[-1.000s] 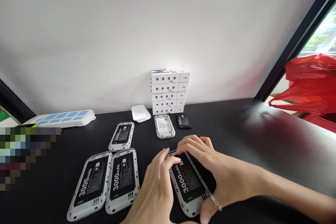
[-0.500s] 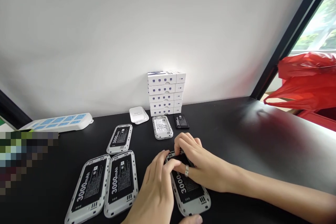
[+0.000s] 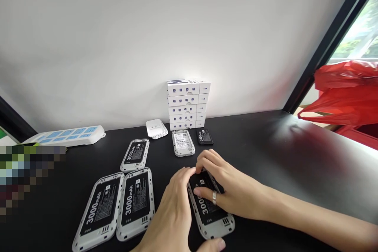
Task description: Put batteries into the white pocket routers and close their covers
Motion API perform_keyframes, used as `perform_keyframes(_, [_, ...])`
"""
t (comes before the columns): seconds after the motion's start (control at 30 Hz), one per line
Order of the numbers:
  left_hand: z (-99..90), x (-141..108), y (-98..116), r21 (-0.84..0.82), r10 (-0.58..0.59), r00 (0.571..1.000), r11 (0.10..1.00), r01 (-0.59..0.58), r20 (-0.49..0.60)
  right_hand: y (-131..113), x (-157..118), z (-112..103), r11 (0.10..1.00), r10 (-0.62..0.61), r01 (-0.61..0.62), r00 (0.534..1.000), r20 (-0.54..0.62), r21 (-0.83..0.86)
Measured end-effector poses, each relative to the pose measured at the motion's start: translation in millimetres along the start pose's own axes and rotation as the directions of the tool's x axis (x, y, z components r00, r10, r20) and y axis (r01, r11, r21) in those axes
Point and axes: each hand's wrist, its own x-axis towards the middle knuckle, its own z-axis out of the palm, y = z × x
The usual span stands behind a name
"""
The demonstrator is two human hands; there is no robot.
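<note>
An open-backed white handheld device (image 3: 219, 230) lies on the black table, a black 3000mAh battery (image 3: 208, 213) seated in its bay. My left hand (image 3: 174, 212) steadies the device, fingers along its left edge and top corner, thumb at its lower end. Over the upper right side is my right hand (image 3: 227, 183), its fingers curled at the top edge and its ringed thumb on the battery face. Both hands cover part of the device. Left of them lie three similar devices with batteries: a near-left one (image 3: 99, 208), its neighbour (image 3: 136, 204) and one behind (image 3: 135, 155).
Farther back are a device without a battery (image 3: 183, 143), a loose battery (image 3: 204, 136) and white covers (image 3: 156, 128). Several white boxes (image 3: 187, 104) are stacked against the wall. A power strip (image 3: 67, 136) lies at left; a red plastic bag (image 3: 348, 90) is at right.
My right thumb has shifted a little lower and left across the battery, uncovering its small square code. My left index finger has drawn back from over the battery toward the device's upper left edge.
</note>
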Motion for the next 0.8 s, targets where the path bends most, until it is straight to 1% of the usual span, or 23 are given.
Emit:
perform_keyframes(0.13, [-2.4,0,5,-0.011,-0.041,0.999,0.999,0.041,0.017,4,9,5,0.999,0.026,-0.026,1.0,-0.017,-0.028])
perform_keyframes(0.23, [-2.9,0,4,-0.022,-0.037,0.999,0.999,0.037,0.012,0,8,1,0.996,0.085,-0.084,0.996,-0.014,0.02])
perform_keyframes(0.37, [-0.6,0,0,-0.048,-0.013,1.0,0.999,0.013,-0.002,-5,-1,-16,0.98,0.156,-0.164,0.985,0.071,0.115])
perform_keyframes(0.43, [0.2,0,0,-0.054,0.001,1.0,0.999,-0.003,-0.027,-1,-3,-25,0.958,0.141,-0.171,0.98,0.139,0.231])
perform_keyframes(0.47, [0.3,-1,1,-0.053,0.008,0.999,0.999,-0.01,-0.041,4,-1,-30,0.93,0.129,-0.179,0.977,0.169,0.321])
perform_keyframes(0.53, [-0.6,-1,3,-0.051,0.01,0.998,0.999,-0.013,-0.06,20,7,-37,0.83,0.137,-0.218,0.972,0.191,0.513])
perform_keyframes(0.6, [-2.1,-2,6,-0.054,0.013,0.998,0.998,-0.017,-0.066,43,19,-42,0.726,0.231,-0.26,0.964,0.13,0.636])
perform_keyframes(0.63, [-2.9,-3,7,-0.056,0.018,0.998,0.998,-0.021,-0.065,56,26,-45,0.699,0.292,-0.254,0.955,0.058,0.668])
perform_keyframes(0.67, [-3.5,-3,8,-0.057,0.022,0.998,0.998,-0.026,-0.063,70,33,-46,0.694,0.335,-0.23,0.942,-0.024,0.683])
perform_keyframes(0.73, [-4.0,-4,9,-0.056,0.031,0.998,0.998,-0.034,-0.061,96,47,-49,0.691,0.406,-0.234,0.909,-0.098,0.684])
perform_keyframes(0.8, [-3.4,-5,9,-0.057,0.039,0.997,0.997,-0.043,-0.062,115,60,-48,0.687,0.44,-0.259,0.892,-0.106,0.679])
